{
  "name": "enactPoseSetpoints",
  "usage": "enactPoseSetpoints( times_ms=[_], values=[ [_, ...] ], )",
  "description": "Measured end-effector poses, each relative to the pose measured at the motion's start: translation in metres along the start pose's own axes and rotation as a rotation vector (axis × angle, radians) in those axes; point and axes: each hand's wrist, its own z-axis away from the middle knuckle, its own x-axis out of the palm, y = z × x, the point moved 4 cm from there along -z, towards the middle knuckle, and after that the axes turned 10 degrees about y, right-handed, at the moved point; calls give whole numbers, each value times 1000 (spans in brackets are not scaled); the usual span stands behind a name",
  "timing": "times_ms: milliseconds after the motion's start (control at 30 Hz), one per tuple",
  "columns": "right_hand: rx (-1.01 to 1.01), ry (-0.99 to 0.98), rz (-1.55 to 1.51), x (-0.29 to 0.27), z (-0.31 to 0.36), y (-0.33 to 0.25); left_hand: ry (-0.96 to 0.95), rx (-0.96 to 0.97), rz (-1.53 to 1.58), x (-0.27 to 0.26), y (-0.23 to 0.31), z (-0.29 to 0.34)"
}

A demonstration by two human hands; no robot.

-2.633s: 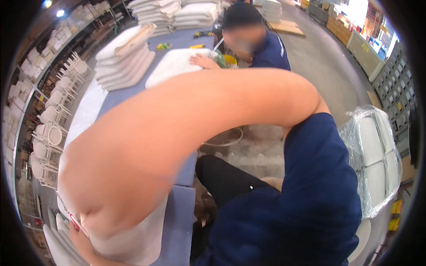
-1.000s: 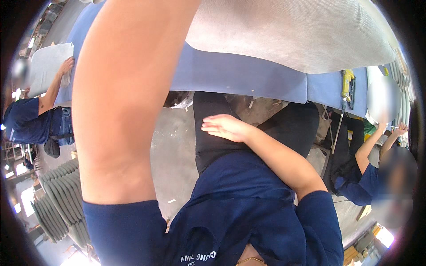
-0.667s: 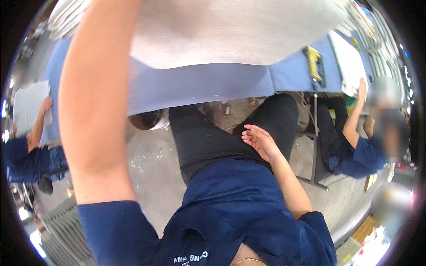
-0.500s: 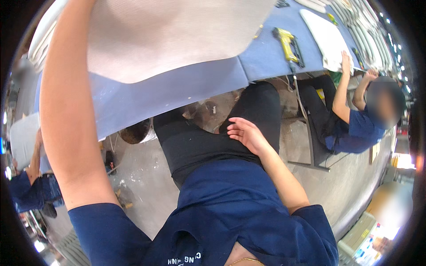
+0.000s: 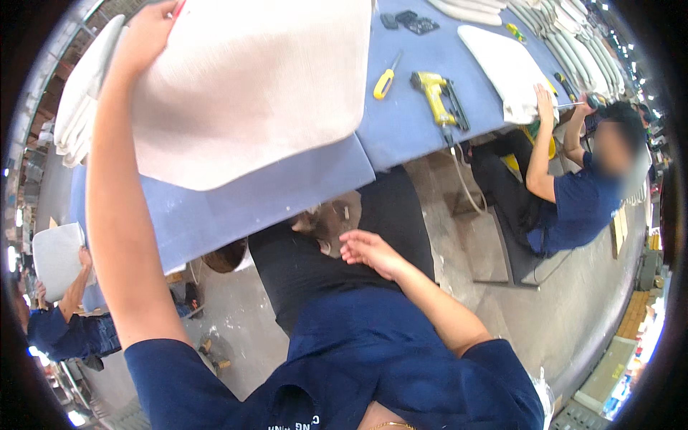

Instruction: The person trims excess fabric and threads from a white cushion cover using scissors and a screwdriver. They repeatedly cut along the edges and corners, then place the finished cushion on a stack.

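Observation:
A large pale beige fabric-covered panel (image 5: pixel 251 93) with rounded corners lies on the blue work table (image 5: pixel 193 229) in front of me. My left hand (image 5: pixel 147 36) is at the panel's far left edge, its fingers closed beside a small red thing (image 5: pixel 178 8) that the top of the picture cuts off. What exactly the fingers hold is hard to make out. Over my lap, below the table edge, my right hand (image 5: pixel 373 252) hovers with fingers apart and slightly bent, holding nothing.
Right of the panel lie a yellow-handled screwdriver (image 5: pixel 387 80), a yellow staple gun (image 5: pixel 438 100) with a hose, and black parts (image 5: pixel 412 21). A co-worker (image 5: pixel 573 193) at right handles a white panel (image 5: pixel 502 64). Stacked covers (image 5: pixel 89 93) stand at left, near another person (image 5: pixel 64 315).
My left hand has come into view at the panel's edge. The table and panel sit lower and further left in view, uncovering the screwdriver. My right hand has shifted slightly left and down.

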Motion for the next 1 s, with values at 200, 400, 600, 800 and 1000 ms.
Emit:
enactPoseSetpoints(
  times_ms=[200,400,600,800,1000],
  values=[
    [51,-80,-82,2,0,-12,-40,-103,220,-28,47,18],
    [-317,-4,254,-2,-5,-63,1,-221,128,-56,112,34],
    [-1102,350,364,49,38,-274,56,-292,150,-69,133,59],
    [-1836,539,374,100,85,-396,130,-250,39,-95,157,81],
    [-1335,180,3,111,28,-417,908,-456,640,-168,90,153]
  ],
)
